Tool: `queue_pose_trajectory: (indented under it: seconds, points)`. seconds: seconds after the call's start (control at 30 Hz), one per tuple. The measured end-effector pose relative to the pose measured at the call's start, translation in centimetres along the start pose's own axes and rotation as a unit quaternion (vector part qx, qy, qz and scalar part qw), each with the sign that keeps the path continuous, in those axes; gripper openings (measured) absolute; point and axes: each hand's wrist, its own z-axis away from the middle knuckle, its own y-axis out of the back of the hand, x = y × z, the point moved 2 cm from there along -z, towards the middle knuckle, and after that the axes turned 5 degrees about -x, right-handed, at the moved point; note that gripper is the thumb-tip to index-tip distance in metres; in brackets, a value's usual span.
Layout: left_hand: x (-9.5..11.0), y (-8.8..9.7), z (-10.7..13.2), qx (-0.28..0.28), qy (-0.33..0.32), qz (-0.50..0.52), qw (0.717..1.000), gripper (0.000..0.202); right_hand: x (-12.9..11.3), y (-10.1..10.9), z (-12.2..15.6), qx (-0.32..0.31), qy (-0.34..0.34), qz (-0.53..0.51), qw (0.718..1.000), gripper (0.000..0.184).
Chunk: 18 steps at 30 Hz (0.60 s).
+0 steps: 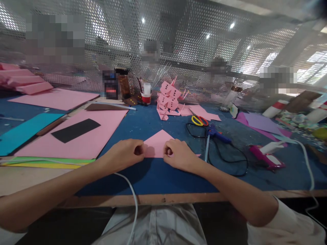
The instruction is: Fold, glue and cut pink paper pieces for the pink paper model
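Observation:
A pink sheet of paper [157, 144] folded into a triangle lies on the blue table in front of me, its peak pointing away. My left hand [131, 150] is closed, fingers curled, at the paper's left end along the near folded edge. At the right part of the same edge, my right hand [177, 153] is closed in a similar curl. Between the two hands the straight fold shows. Both hands cover the paper's lower corners, and a small pink tip sticks out past my right hand.
Right of my hands lie a blue glue gun [217, 133] with a black cord, scissors [199, 120] and a pink tape dispenser [268, 157]. Folded pink paper pieces [168, 98] stand at the back. Pink sheets [76, 144] with a black strip [76, 130] lie left.

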Motion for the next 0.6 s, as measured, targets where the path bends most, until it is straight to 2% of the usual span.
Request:
queue_pose_trajectory:
  seconds: [0.6]
  points:
    - [-1.9, 1.0, 1.1, -0.010, 0.047, -0.016, 0.999, 0.016, 0.3, -0.1, 0.0, 0.004, 0.004, -0.008, 1.000, 0.004]
